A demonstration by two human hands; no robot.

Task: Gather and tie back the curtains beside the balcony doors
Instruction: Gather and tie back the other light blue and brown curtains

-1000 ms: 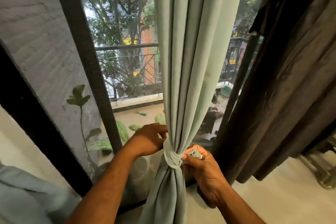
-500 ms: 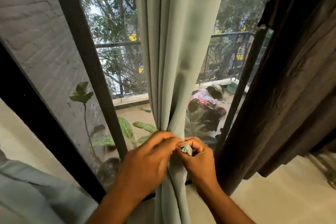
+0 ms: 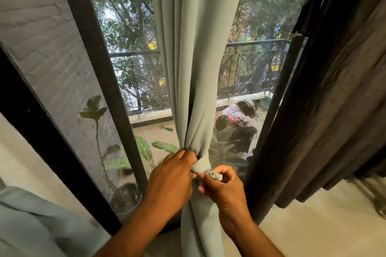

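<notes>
A pale green curtain (image 3: 196, 52) hangs gathered into one bundle in front of the balcony door glass. A band of the same green cloth, the tie-back (image 3: 201, 165), wraps round it at waist height. My left hand (image 3: 171, 181) grips the bundle and the band from the left, fingers curled round them. My right hand (image 3: 224, 186) pinches the loose end of the tie-back (image 3: 215, 175) between thumb and fingers, just right of the wrap. Below the hands the curtain falls loose.
A dark brown curtain (image 3: 334, 110) hangs bunched at the right. The black door frame (image 3: 98, 69) slants on the left, with potted plants (image 3: 125, 194) behind the glass. A person in flowered clothes (image 3: 234, 112) crouches on the balcony. Green cloth (image 3: 31, 225) lies at bottom left.
The left hand came from behind the curtain to its front, then slid a little left, baring the wrapped band. The right hand kept hold of the band's end. The view shifted.
</notes>
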